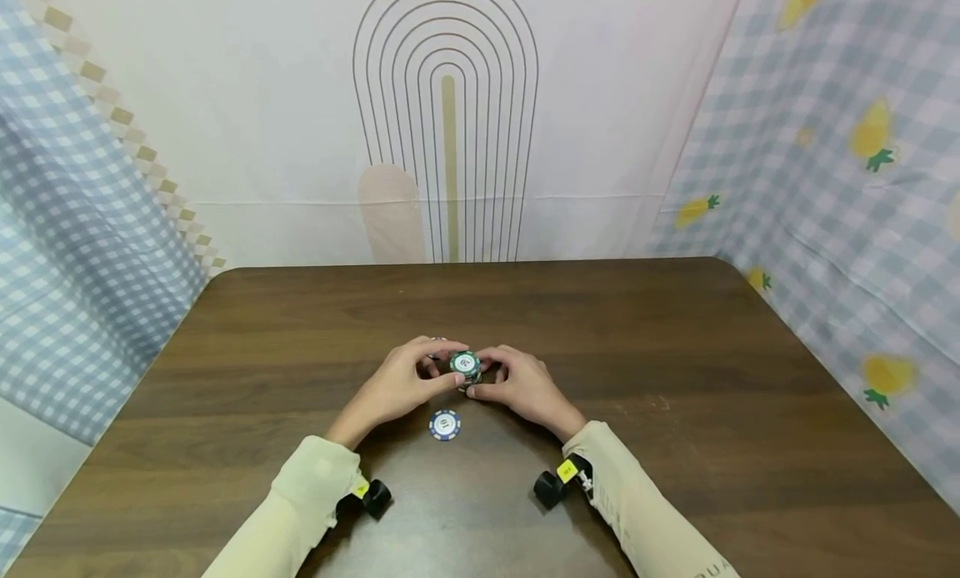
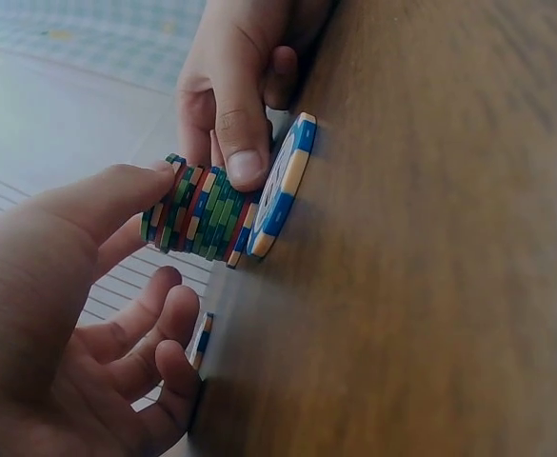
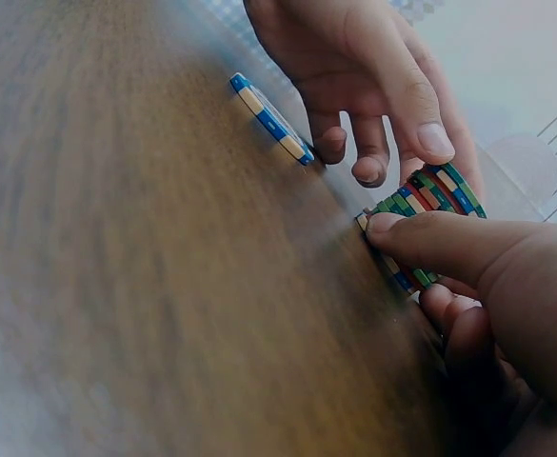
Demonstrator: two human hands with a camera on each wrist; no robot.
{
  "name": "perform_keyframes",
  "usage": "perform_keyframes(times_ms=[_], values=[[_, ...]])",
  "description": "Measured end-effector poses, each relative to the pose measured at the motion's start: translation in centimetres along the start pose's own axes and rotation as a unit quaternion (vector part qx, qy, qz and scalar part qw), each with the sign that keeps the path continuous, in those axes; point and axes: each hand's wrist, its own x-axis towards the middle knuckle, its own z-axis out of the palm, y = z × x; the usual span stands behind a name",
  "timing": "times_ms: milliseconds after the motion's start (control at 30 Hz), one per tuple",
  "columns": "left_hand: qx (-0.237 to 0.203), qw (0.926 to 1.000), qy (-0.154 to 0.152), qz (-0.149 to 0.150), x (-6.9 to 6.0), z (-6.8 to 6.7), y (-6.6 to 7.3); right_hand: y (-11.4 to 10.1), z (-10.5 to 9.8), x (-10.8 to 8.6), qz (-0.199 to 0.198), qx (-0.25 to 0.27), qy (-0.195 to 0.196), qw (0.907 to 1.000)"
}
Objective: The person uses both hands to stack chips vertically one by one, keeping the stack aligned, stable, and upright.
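A stack of poker chips (image 1: 466, 364), green on top with green, red and blue edges below, stands on the table between both hands. My left hand (image 1: 405, 382) pinches the upper end of the stack between thumb and forefinger; its other fingers curl loosely beneath in the left wrist view. Lower down, near the table, my right hand (image 1: 527, 386) grips the same stack, its thumb (image 3: 421, 233) against the chip edges. A blue and white poker chip (image 1: 445, 425) lies flat nearer to me, apart from the stack. The far side of the stack is hidden.
Another blue and white chip (image 2: 202, 340) lies behind the left fingers, mostly covered in the head view. The brown wooden table (image 1: 675, 353) meets a white patterned cloth (image 1: 600, 128) at the back, with checked cloths at both sides.
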Motion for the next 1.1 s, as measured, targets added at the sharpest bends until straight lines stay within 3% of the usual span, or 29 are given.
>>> perform_keyframes(times_ms=[467, 700, 800, 933, 1100], values=[[-0.005, 0.9997, -0.018, -0.017, 0.4, -0.6, 0.2, -0.5, -0.4, 0.5, -0.010, -0.008, 0.007, 0.9999], [-0.005, 0.9986, 0.010, -0.051, -0.1, -1.0, -0.4, -0.3, 0.4, 0.3, 0.001, 0.001, 0.004, 1.0000], [-0.003, 0.9985, 0.018, -0.051, -0.2, -1.1, -0.7, -0.1, 0.5, 0.1, 0.007, -0.002, 0.008, 0.9999], [0.005, 0.9977, 0.048, -0.047, 0.3, -1.3, -1.0, -0.1, 0.4, 0.1, 0.001, -0.007, 0.016, 0.9999], [0.001, 0.9942, 0.061, -0.089, 1.5, -1.6, -1.3, -0.3, 0.1, 0.2, -0.001, -0.003, 0.011, 0.9999]])
